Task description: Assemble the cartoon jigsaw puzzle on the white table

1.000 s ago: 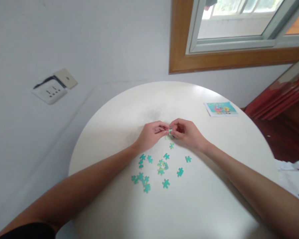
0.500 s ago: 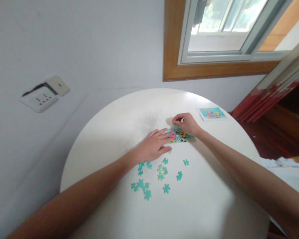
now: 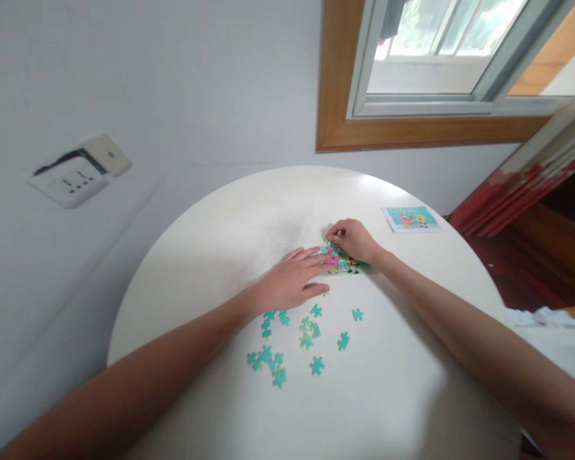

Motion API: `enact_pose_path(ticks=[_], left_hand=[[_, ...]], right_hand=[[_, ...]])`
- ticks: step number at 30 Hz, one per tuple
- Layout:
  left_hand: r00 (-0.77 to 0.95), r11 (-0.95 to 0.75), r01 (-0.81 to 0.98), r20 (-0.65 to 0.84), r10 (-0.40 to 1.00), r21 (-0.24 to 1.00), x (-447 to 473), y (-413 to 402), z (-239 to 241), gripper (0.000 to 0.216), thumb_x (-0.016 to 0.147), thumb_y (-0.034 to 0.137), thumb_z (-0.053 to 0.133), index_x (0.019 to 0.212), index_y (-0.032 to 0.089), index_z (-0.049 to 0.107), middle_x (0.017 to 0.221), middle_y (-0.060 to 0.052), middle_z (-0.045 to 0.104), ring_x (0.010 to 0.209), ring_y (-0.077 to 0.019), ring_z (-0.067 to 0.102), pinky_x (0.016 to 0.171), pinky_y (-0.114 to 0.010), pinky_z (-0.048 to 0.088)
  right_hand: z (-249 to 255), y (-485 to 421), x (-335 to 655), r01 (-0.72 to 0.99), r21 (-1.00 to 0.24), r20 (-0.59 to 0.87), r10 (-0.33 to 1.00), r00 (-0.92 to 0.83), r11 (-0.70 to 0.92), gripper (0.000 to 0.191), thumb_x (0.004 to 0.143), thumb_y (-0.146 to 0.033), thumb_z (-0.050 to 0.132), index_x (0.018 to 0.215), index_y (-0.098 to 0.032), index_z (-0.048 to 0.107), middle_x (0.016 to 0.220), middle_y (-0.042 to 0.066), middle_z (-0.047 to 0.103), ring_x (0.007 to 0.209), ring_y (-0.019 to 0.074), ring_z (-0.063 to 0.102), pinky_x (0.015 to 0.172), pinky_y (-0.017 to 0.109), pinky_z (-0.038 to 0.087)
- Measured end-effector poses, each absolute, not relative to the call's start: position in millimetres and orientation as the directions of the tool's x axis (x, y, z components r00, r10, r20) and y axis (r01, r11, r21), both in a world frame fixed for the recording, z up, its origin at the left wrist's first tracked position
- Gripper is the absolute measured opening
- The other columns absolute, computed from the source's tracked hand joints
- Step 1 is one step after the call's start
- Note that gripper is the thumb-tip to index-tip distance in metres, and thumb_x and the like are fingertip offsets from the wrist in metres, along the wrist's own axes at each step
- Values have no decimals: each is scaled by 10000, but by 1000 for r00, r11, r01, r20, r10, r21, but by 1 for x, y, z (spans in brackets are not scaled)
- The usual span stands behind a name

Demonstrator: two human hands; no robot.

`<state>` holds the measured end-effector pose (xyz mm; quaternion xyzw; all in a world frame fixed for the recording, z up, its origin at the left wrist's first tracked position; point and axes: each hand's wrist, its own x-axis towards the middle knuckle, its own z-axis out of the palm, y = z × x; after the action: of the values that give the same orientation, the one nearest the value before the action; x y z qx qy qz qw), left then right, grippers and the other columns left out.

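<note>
A small, partly joined jigsaw picture lies near the middle of the round white table. My left hand rests flat on the table with fingers stretched out, its fingertips touching the picture's left edge. My right hand is curled over the picture's top edge, fingertips pinched on a puzzle piece pressed against it. Several loose teal puzzle pieces lie scattered just in front of my left hand.
A printed reference card with the same cartoon picture lies at the table's far right. A wall socket sits on the white wall to the left. A wood-framed window is behind the table, red-edged boards lean at the right.
A second ago both hands pinched a piece together above the table. Since then my left hand has flattened beside the joined picture and my right hand has lowered onto its top edge.
</note>
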<state>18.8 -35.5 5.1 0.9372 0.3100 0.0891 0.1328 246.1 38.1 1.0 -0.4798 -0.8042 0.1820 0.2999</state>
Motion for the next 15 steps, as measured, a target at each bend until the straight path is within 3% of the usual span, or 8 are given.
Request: enact_pose_path(ticks=[6,10,15], left_hand=[[794,-781,535,123,595,322,18,-35,3,514,1002,478,504,1496,360,425,1590,15,410,1519,-245,264,1240,-466,191],[794,-782,532,130,594,325,18,-35,3,525,1002,476,506,1506,363,408,1589,5,411,1515,-246,275,1237,-472,198],[798,-784,521,133,588,336,18,-35,4,539,1002,472,509,1517,364,388,1580,2,426,1507,-253,295,1239,-498,205]], right_hand=[[1,37,244,662,-555,322,863,-388,504,130,808,-144,677,748,-206,773,806,40,735,763,175,620,736,285,453],[1,40,245,723,-496,333,875,-352,480,107,796,-243,746,886,-192,776,844,58,725,791,191,591,768,314,444],[12,36,257,679,-624,397,905,-152,387,166,881,-253,607,851,-161,743,789,57,724,697,168,578,705,311,434]])
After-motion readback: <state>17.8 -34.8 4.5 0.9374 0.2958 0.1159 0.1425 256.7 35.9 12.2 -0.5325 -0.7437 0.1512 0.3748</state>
